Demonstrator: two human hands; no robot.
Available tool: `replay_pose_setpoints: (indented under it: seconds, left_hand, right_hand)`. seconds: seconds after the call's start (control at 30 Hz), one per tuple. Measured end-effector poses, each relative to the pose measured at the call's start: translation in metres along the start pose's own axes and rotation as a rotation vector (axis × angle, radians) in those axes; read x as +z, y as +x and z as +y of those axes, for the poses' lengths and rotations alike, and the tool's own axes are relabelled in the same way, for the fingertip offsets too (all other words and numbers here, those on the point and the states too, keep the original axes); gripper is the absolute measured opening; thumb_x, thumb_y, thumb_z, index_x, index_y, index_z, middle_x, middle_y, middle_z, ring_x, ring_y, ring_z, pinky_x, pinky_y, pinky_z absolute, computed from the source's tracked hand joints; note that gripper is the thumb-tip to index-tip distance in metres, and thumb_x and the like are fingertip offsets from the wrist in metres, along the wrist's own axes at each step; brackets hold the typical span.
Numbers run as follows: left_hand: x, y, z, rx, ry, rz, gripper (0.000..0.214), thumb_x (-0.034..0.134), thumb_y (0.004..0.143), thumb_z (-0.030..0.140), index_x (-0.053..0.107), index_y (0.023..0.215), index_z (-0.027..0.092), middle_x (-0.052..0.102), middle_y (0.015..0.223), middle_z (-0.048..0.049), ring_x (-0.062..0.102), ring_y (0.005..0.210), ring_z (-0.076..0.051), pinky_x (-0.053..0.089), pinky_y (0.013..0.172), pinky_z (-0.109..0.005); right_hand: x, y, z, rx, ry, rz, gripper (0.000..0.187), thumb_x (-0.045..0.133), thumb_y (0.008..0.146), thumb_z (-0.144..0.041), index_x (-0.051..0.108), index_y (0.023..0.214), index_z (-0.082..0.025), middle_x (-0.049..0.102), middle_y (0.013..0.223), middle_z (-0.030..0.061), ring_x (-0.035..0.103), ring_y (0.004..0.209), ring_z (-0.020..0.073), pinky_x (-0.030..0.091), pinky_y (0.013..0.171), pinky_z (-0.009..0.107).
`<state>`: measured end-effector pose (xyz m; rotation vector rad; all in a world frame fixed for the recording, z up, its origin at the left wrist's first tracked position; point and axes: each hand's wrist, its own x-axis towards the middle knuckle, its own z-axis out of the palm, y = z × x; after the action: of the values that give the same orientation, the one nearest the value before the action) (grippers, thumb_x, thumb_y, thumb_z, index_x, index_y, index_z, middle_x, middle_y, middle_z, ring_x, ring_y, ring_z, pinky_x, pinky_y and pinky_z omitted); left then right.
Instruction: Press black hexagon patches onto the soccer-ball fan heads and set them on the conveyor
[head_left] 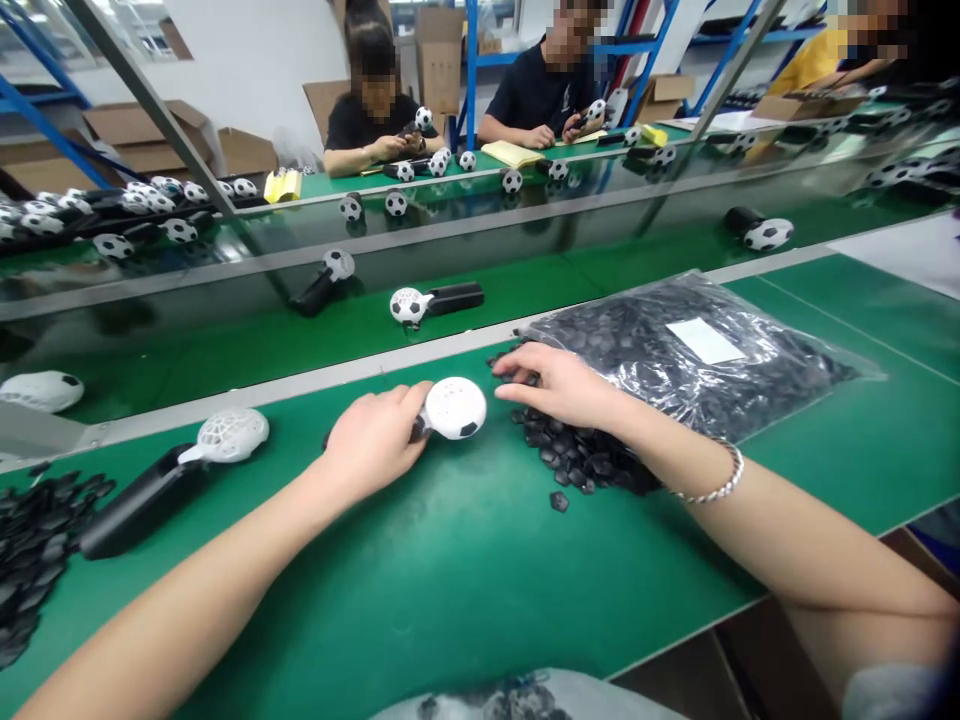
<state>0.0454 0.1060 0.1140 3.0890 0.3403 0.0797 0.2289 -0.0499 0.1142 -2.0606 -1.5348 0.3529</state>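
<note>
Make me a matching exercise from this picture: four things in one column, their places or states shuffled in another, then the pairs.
1. Left hand
2. Right hand
3. White label
4. Braided bracelet

A. Lies on the plastic bag
B. Circles the right forearm
C. Grips a ball-ended piece
D. Is at the loose black pieces near the bag, fingers apart from the thumb

Pairs: 1-C, 2-D, 3-A, 4-B
</note>
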Motion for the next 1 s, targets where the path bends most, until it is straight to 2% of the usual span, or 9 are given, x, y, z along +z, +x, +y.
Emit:
replay_pose_setpoints:
  seconds: [0.1, 0.17, 0.27, 0.37, 0.47, 0.63, 0.7, 0.8, 1.0]
  left_hand:
    - [0.010, -0.016, -0.004, -0.128, 0.019, -0.060, 0.047, 0.049, 0.079, 0.047, 0.046, 0.116, 0.019, 0.061, 0.096, -0.0074, 0.060, 0.080, -0.027, 0.045, 0.063, -0.035]
    - [0.014, -0.021, -0.004, -0.164, -0.022, -0.093, 0.054, 0.051, 0.075, 0.055, 0.048, 0.115, 0.020, 0.060, 0.098, -0.0075, 0.058, 0.084, -0.027, 0.045, 0.064, -0.035]
    - [0.017, -0.024, -0.001, -0.142, -0.095, -0.102, 0.053, 0.052, 0.075, 0.053, 0.047, 0.117, 0.023, 0.058, 0.103, -0.0063, 0.056, 0.091, -0.026, 0.045, 0.069, -0.035]
    - [0.018, -0.026, 0.002, -0.143, -0.132, -0.083, 0.050, 0.053, 0.076, 0.047, 0.045, 0.120, 0.023, 0.057, 0.105, -0.0065, 0.055, 0.093, -0.026, 0.045, 0.072, -0.035]
    - [0.018, -0.028, 0.002, -0.166, -0.161, -0.060, 0.052, 0.054, 0.076, 0.045, 0.042, 0.122, 0.022, 0.056, 0.107, -0.0062, 0.055, 0.096, -0.025, 0.046, 0.074, -0.034]
    - [0.015, -0.026, 0.004, -0.149, -0.223, -0.031, 0.059, 0.058, 0.074, 0.039, 0.036, 0.127, 0.023, 0.052, 0.114, -0.0062, 0.052, 0.103, -0.025, 0.046, 0.078, -0.033]
    - [0.015, -0.026, 0.007, -0.142, -0.234, -0.039, 0.058, 0.056, 0.075, 0.037, 0.036, 0.127, 0.022, 0.053, 0.110, -0.0071, 0.053, 0.100, -0.026, 0.047, 0.077, -0.035]
    - [0.016, -0.028, 0.013, -0.153, -0.275, -0.050, 0.059, 0.056, 0.074, 0.036, 0.036, 0.128, 0.021, 0.053, 0.111, -0.0080, 0.054, 0.100, -0.027, 0.048, 0.076, -0.036]
    - [0.018, -0.030, 0.016, -0.119, -0.378, -0.029, 0.064, 0.056, 0.073, 0.034, 0.033, 0.131, 0.021, 0.042, 0.131, -0.0070, 0.048, 0.113, -0.025, 0.046, 0.087, -0.036]
  right_hand:
    - [0.014, -0.003, 0.021, 0.125, -0.459, 0.053, 0.020, 0.050, 0.084, -0.027, 0.065, 0.094, -0.018, 0.060, 0.097, 0.0094, 0.056, 0.091, 0.0229, 0.044, 0.069, 0.030]
    - [0.022, -0.001, 0.028, 0.139, -0.640, 0.033, 0.020, 0.048, 0.085, -0.024, 0.066, 0.092, -0.017, 0.061, 0.095, 0.0105, 0.055, 0.092, 0.0248, 0.042, 0.064, 0.030]
    - [0.027, 0.002, 0.029, 0.091, -0.771, 0.012, 0.022, 0.045, 0.085, -0.020, 0.065, 0.085, -0.013, 0.061, 0.088, 0.0120, 0.056, 0.084, 0.0242, 0.040, 0.063, 0.031]
    - [0.025, 0.004, 0.027, 0.032, -0.808, 0.043, 0.025, 0.041, 0.086, -0.016, 0.065, 0.080, -0.011, 0.062, 0.084, 0.0127, 0.057, 0.082, 0.0239, 0.038, 0.066, 0.032]
    - [0.022, 0.002, 0.019, -0.021, -0.652, 0.107, 0.020, 0.045, 0.083, -0.017, 0.064, 0.079, -0.013, 0.064, 0.087, 0.0107, 0.057, 0.085, 0.0225, 0.038, 0.070, 0.031]
    - [0.027, -0.012, -0.009, -0.079, -0.004, 0.119, 0.008, 0.053, 0.078, -0.019, 0.060, 0.080, -0.017, 0.064, 0.076, 0.0014, 0.058, 0.068, 0.0134, 0.044, 0.064, 0.024]
    - [0.032, -0.018, -0.021, -0.161, 0.128, 0.126, 0.008, 0.053, 0.078, -0.019, 0.060, 0.082, -0.017, 0.062, 0.076, 0.0016, 0.057, 0.068, 0.0128, 0.046, 0.065, 0.024]
    - [0.041, -0.024, -0.030, -0.289, 0.165, 0.111, 0.012, 0.051, 0.082, -0.019, 0.062, 0.087, -0.018, 0.062, 0.081, 0.0042, 0.058, 0.076, 0.0143, 0.047, 0.070, 0.027]
    - [0.053, -0.028, -0.031, -0.424, 0.011, 0.048, 0.016, 0.048, 0.086, -0.021, 0.062, 0.092, -0.018, 0.065, 0.088, 0.0068, 0.058, 0.082, 0.0176, 0.045, 0.071, 0.030]
